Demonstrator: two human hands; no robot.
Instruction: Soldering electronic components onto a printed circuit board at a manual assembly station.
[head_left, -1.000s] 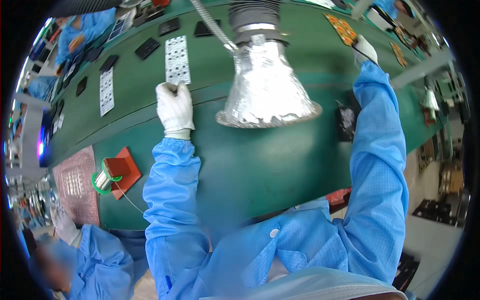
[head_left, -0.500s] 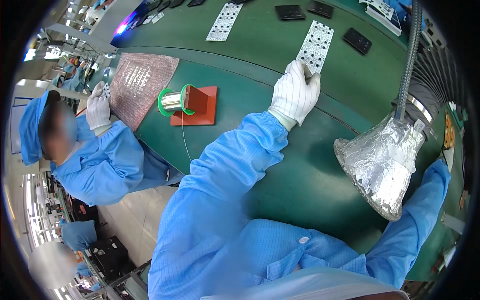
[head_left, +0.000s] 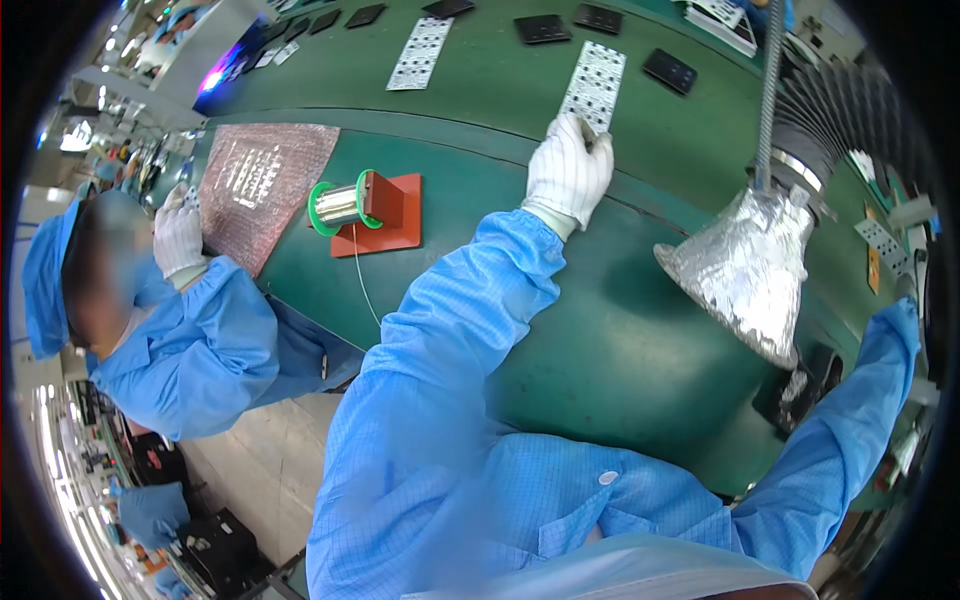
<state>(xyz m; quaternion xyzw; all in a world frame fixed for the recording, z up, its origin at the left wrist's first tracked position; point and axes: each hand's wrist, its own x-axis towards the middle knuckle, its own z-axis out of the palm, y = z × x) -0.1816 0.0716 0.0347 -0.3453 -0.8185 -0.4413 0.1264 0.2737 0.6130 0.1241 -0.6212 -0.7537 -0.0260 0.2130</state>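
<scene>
My left hand (head_left: 570,170), in a white striped glove, is closed on the near end of a white circuit board panel (head_left: 596,85) dotted with dark squares. The panel lies along the green belt, pointing away from me. My right arm reaches out to the far right, where my right hand (head_left: 906,284) is small and dim near the picture's rim; its fingers cannot be made out. Just beyond it is another white dotted panel (head_left: 880,245), and I cannot tell whether the hand touches it. An orange strip (head_left: 873,268) is beside that panel.
A foil-wrapped fume hood (head_left: 745,265) hangs over the right of the bench. A solder wire reel (head_left: 345,204) on a red stand is left of my arm, near bubble wrap (head_left: 265,190). Dark trays (head_left: 670,71) and another panel (head_left: 420,53) lie on the belt. A co-worker (head_left: 190,320) sits left.
The whole view has shifted slightly. My right arm has moved farther up along the right side, and a white dotted panel now shows by that hand. My left hand keeps its hold.
</scene>
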